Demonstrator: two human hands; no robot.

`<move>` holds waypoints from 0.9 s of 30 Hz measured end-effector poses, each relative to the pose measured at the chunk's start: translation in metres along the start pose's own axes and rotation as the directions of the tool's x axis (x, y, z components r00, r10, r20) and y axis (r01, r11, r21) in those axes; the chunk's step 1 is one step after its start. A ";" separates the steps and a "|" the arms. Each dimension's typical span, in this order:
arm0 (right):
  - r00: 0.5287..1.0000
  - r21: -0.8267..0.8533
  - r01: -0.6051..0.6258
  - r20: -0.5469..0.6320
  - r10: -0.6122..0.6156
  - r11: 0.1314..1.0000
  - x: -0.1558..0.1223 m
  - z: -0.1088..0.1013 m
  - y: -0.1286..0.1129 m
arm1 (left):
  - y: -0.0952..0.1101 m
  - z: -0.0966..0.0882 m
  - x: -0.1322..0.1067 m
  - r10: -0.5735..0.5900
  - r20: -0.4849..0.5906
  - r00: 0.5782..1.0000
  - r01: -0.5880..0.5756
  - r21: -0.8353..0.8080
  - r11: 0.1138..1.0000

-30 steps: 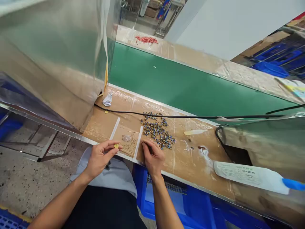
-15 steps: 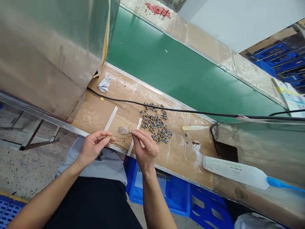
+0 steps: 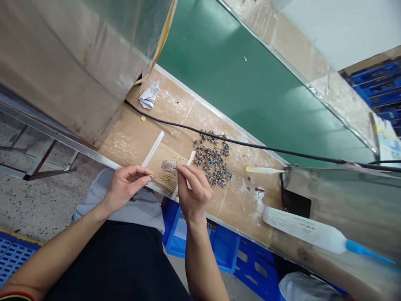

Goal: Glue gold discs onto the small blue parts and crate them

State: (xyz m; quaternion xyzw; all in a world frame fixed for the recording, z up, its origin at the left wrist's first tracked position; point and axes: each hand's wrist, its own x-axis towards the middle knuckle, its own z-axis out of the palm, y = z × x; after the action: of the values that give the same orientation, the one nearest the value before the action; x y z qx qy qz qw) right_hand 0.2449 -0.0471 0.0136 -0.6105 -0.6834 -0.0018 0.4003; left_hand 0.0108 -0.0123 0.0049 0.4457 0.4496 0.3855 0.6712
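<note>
My left hand (image 3: 125, 188) is closed in a pinch at the front edge of the brown taped bench (image 3: 131, 142), holding a tiny yellowish part that barely shows at the fingertips. My right hand (image 3: 194, 189) is also pinched, its fingertips at a small clear round dish (image 3: 169, 166) between two white strips (image 3: 153, 149); what it holds is too small to make out. A pile of small blue-and-brass parts (image 3: 213, 158) lies just beyond my right hand.
A black cable (image 3: 244, 143) crosses the bench. A green conveyor belt (image 3: 238, 88) runs behind it. A crumpled paper (image 3: 149, 96) and a foil-wrapped box (image 3: 72, 62) are at left, a white bottle with blue tip (image 3: 307, 232) at right, blue crates (image 3: 225, 246) below.
My right hand lifted off the bench beside the pile and moved left to the clear dish in a pinch. The left hand stayed pinched. The camera tilted, shifting the view.
</note>
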 end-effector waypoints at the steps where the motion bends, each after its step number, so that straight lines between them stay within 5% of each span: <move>1: 1.000 -0.007 0.003 0.006 -0.003 1.000 0.000 -0.001 0.000 | 0.000 0.000 0.000 0.003 -0.009 1.000 -0.003 0.008 1.000; 20: 0.996 -0.046 -0.070 0.045 0.072 0.996 0.005 -0.004 -0.007 | 0.000 0.000 0.001 -0.055 0.051 0.997 0.058 -0.048 0.997; 27: 0.967 0.056 -0.255 0.037 0.253 0.965 0.010 -0.009 -0.011 | 0.002 0.001 0.002 -0.092 0.044 0.995 0.095 -0.070 0.993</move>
State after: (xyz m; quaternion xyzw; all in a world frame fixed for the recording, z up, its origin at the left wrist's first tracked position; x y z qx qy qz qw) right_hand 0.2412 -0.0463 0.0302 -0.6806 -0.6053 0.0791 0.4052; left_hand 0.0121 -0.0100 0.0062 0.4074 0.4419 0.3607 0.7132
